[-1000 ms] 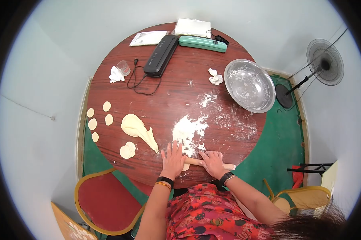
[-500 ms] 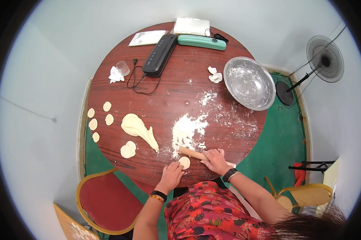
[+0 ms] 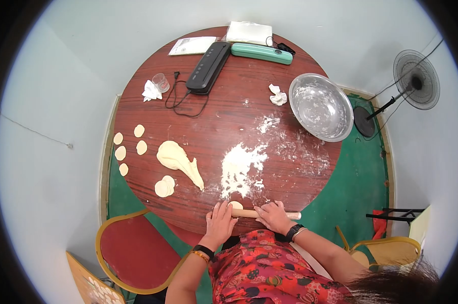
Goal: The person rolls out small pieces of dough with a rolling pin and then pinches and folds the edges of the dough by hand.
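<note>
A wooden rolling pin [image 3: 246, 213] lies level across the near edge of the table, over the lower part of a small round dough wrapper [image 3: 235, 205]. My right hand [image 3: 273, 217] is closed over the pin, whose floury end sticks out to the right. At the pin's left end, my left hand [image 3: 220, 220] rests with fingers stretched forward beside the wrapper; whether it presses on the pin or the dough edge is hidden. Left of it are a stack of dough rounds [image 3: 164, 187] and a long lump of dough [image 3: 175, 156].
Spilled flour [image 3: 241, 169] covers the table's middle. Several dough rounds [image 3: 120, 152] lie at the left edge. A metal basin [image 3: 321, 107], black sealing machine [image 3: 208, 68], green device [image 3: 262, 53], glass [image 3: 161, 82] and crumpled tissue [image 3: 278, 95] stand farther back. A red chair [image 3: 140, 253] is left.
The rolling pin has swung from a slant to level and come nearer, onto the wrapper. My left hand has shifted slightly right to the pin's left end. The whole view has moved slightly.
</note>
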Motion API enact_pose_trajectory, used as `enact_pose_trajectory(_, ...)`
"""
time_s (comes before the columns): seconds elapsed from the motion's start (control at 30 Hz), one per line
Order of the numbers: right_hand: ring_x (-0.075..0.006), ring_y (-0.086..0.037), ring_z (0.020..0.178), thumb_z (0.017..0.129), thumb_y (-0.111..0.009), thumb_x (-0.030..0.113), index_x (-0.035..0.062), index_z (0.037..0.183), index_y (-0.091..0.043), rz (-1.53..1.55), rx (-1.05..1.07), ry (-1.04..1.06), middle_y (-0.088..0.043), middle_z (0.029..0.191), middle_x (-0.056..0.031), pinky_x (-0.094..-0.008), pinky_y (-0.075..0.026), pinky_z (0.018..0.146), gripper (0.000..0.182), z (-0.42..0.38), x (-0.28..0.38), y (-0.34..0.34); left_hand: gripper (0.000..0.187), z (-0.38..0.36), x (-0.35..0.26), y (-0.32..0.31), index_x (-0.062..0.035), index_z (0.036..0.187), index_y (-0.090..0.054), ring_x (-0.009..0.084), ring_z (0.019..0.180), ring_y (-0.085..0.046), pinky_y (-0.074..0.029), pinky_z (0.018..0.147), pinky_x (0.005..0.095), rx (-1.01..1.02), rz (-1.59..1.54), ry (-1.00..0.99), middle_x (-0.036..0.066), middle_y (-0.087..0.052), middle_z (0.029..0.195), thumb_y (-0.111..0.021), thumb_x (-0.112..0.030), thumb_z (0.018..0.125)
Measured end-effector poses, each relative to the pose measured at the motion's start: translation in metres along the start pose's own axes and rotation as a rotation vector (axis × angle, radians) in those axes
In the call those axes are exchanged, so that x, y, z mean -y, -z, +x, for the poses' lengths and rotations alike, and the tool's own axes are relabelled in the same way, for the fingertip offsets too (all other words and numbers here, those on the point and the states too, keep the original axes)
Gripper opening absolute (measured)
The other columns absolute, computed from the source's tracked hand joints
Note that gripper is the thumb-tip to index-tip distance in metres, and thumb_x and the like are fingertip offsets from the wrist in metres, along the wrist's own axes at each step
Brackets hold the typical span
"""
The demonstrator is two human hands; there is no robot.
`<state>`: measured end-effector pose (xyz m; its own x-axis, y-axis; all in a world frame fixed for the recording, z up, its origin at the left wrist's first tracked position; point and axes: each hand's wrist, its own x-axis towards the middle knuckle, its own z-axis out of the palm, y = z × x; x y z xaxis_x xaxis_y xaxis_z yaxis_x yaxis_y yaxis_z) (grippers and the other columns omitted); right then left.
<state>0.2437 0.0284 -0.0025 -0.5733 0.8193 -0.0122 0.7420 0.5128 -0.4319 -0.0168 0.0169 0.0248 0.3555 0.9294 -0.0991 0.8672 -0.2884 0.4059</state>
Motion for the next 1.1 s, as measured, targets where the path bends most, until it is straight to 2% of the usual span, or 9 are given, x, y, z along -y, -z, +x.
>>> enact_pose_trajectory(0.1, -0.0255, -0.052, 0.102, 0.09, -0.062, 0.034, 0.0141, 0.134, -0.054, -0.051, -0.003, -0.082, -0.057, 0.108, -0.0055, -0.0487, -0.035, 0.094, 0.049, 0.003, 0.007, 0.009, 0.063, 0.009, 0.008, -0.007, -0.0079, 0.149, -0.032, 0.0364, 0.143, -0.026, -0.025, 0.108, 0.0615, 0.134, 0.094, 0.001, 0.012, -0.028, 0.156, -0.052, -0.035, 0.095)
enact_pose_trajectory(0.2, -0.027, -0.049, 0.105, 0.089, -0.063, 0.032, 0.0158, 0.139, -0.049, -0.121, -0.061, -0.14, -0.054, 0.113, -0.007, -0.0479, -0.034, 0.094, 0.054, 0.006, 0.01, 0.008, 0.066, 0.027, 0.007, -0.005, -0.0064, 0.151, -0.025, 0.04, 0.145, -0.02, -0.018, 0.111, 0.065, 0.208, 0.024, 0.07, 0.013, -0.022, 0.159, -0.048, -0.035, 0.096)
enact_pose_trajectory(0.27, -0.0279, -0.048, 0.107, 0.09, -0.063, 0.031, 0.0167, 0.141, -0.047, -0.157, -0.084, -0.162, -0.053, 0.115, -0.0076, -0.0484, -0.033, 0.095, 0.055, 0.011, 0.005, 0.006, 0.067, 0.042, 0.011, -0.006, -0.0068, 0.152, -0.025, 0.0406, 0.144, -0.02, -0.019, 0.111, 0.0657, 0.219, 0.051, 0.06, 0.014, -0.021, 0.159, -0.048, -0.035, 0.096)
enact_pose_trajectory(0.47, -0.0258, -0.05, 0.105, 0.091, -0.06, 0.035, 0.0179, 0.133, -0.054, -0.176, -0.147, -0.252, -0.055, 0.112, -0.0052, -0.0478, -0.034, 0.096, 0.045, 0.023, -0.001, -0.003, 0.067, 0.071, 0.019, -0.005, -0.0082, 0.152, -0.024, 0.0405, 0.145, -0.019, -0.019, 0.11, 0.066, 0.221, 0.087, 0.008, 0.015, -0.019, 0.159, -0.048, -0.036, 0.096)
enact_pose_trajectory(0.7, -0.0241, -0.054, 0.097, 0.085, -0.066, 0.041, 0.0168, 0.118, -0.063, -0.023, -0.124, -0.156, -0.06, 0.099, -0.0027, -0.0452, -0.036, 0.089, 0.041, 0.027, -0.012, 0.006, 0.066, 0.086, 0.018, -0.004, -0.0081, 0.152, -0.025, 0.039, 0.145, -0.018, -0.017, 0.111, 0.0648, 0.148, 0.083, 0.027, 0.015, -0.02, 0.158, -0.046, -0.038, 0.097)
enact_pose_trajectory(0.8, -0.0242, -0.056, 0.096, 0.084, -0.068, 0.043, 0.0152, 0.113, -0.065, 0.015, -0.093, -0.144, -0.062, 0.096, -0.0037, -0.0452, -0.035, 0.087, 0.04, 0.027, -0.023, 0.001, 0.066, 0.08, 0.015, -0.013, -0.0055, 0.151, -0.025, 0.0407, 0.144, -0.021, -0.02, 0.11, 0.0648, 0.01, 0.052, 0.126, 0.019, -0.023, 0.157, -0.048, -0.034, 0.097)
enact_pose_trajectory(0.9, -0.0245, -0.057, 0.097, 0.085, -0.067, 0.043, 0.0134, 0.111, -0.066, 0.072, -0.104, -0.167, -0.062, 0.095, -0.0053, -0.0458, -0.035, 0.086, 0.04, 0.029, -0.025, 0.0, 0.06, 0.057, 0.015, -0.024, -0.0034, 0.144, -0.035, 0.0403, 0.137, -0.03, -0.026, 0.108, 0.059, -0.264, -0.225, 0.157, 0.018, -0.035, 0.15, -0.055, -0.027, 0.093)
enact_pose_trajectory(1.0, -0.025, -0.057, 0.097, 0.086, -0.066, 0.043, 0.0115, 0.111, -0.066, 0.119, -0.101, -0.212, -0.063, 0.095, -0.0066, -0.0463, -0.034, 0.086, 0.041, 0.029, -0.024, -0.001, 0.045, 0.04, 0.022, -0.036, -0.0033, 0.131, -0.048, 0.0399, 0.122, -0.043, -0.037, 0.1, 0.0521, -0.245, -0.303, 0.138, 0.019, -0.047, 0.134, -0.059, -0.018, 0.09)
enact_pose_trajectory(1.1, -0.0255, -0.057, 0.097, 0.087, -0.064, 0.044, 0.0101, 0.112, -0.065, 0.121, -0.106, -0.218, -0.063, 0.095, -0.0069, -0.0466, -0.034, 0.086, 0.042, 0.03, -0.023, 0.002, 0.032, 0.037, 0.027, -0.031, -0.004, 0.118, -0.057, 0.0382, 0.108, -0.051, -0.044, 0.091, 0.0486, -0.076, -0.226, -0.12, 0.017, -0.053, 0.117, -0.06, -0.015, 0.089)
